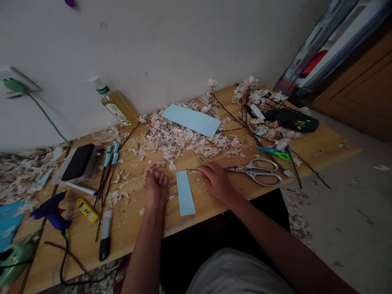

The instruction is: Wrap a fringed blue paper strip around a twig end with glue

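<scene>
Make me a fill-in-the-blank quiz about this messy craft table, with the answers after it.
1. The small strip of paper between the two hands is light ____.
2. The right hand rests flat on the table just left of the big metal ____.
3. The left hand is curled into a loose ____.
4. The bottle by the wall holds a ____ liquid.

Missing words: blue; scissors; fist; yellow

Cut off by the left edge: the green plastic tool (12,259) and blue paper sheet (8,220); curled too tightly to tell whether anything sits in its grip: the left hand (155,183); lost under pale petal scraps (183,141): much of the wooden counter (321,147); too small to read: the yellow-liquid bottle's label (116,111).
</scene>
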### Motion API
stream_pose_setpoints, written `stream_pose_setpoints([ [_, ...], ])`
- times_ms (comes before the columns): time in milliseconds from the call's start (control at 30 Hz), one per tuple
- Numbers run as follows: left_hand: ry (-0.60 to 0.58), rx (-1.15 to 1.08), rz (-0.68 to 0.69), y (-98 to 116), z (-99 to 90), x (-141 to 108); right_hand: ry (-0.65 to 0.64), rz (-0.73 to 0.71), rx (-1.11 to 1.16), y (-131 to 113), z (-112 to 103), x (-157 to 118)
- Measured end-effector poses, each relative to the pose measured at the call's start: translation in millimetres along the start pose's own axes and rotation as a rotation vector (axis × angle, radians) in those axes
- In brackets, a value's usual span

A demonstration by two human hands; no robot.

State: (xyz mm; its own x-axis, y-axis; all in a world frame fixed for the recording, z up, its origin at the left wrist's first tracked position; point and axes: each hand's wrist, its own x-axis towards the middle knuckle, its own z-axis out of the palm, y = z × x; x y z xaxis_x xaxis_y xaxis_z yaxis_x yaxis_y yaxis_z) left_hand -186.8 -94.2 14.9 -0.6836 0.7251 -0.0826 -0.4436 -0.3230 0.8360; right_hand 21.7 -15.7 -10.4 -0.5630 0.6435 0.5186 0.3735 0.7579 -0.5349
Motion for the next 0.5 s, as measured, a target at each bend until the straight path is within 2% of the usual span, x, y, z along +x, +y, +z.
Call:
stream_pose_setpoints([
  [100, -0.024, 0.051, 0.029, -1, -1.6, 2, 0.035, 0.003, 0.033, -2, -3, 0],
  [233, -0.04, 0.256, 0.116, -8, -7.5, 3, 0.047, 0.003, 0.041, -3, -4, 0],
  [333, -0.101, 0.429, 0.135, -12, -9.9, -6, 0.107, 0.002, 0.076, -4, -5, -5],
  [400, -0.207, 0.551, 0.135, -12, -8.3, -15, 0.122, -0.084, 0.07, -5, -4, -11],
  [500, -0.457, 0.706, 0.197, -12, -2.7, -25, 0.087, -0.297, 0.03, -5, -3, -18],
])
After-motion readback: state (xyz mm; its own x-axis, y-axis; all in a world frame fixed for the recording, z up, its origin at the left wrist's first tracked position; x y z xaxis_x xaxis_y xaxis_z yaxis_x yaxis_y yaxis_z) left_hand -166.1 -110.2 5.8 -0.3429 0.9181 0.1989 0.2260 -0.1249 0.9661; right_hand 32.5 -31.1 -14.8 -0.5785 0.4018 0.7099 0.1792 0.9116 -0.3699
